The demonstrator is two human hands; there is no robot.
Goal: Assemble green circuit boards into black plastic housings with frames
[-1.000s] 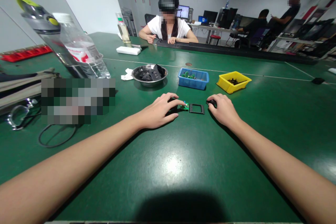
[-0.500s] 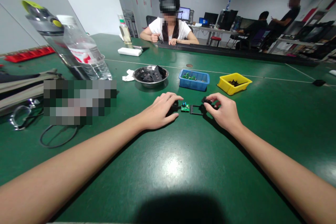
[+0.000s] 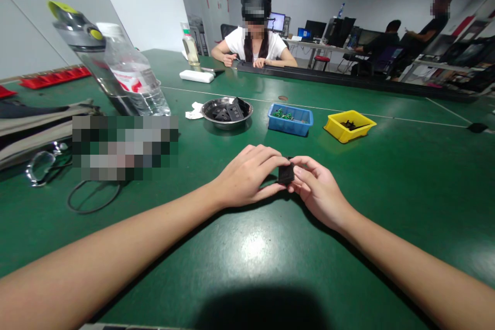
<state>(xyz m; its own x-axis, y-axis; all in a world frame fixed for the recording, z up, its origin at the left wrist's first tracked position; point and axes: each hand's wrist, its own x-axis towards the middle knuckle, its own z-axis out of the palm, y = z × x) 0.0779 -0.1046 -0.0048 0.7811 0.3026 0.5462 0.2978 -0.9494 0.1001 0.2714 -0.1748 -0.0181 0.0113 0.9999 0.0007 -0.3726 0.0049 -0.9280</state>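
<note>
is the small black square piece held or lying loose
Held: the left hand and right hand grip the black piece from opposite sides.

The person's bare left forearm stretches in from the lower left, the bare right forearm from the lower right, and the two converge. The bare left hand faces palm-down, its left index finger arched above an extended left thumb. The bare right hand turns palm inward, fingers curled, its right thumb pointing toward the left hand's fingertips in a pinching grip.
</note>
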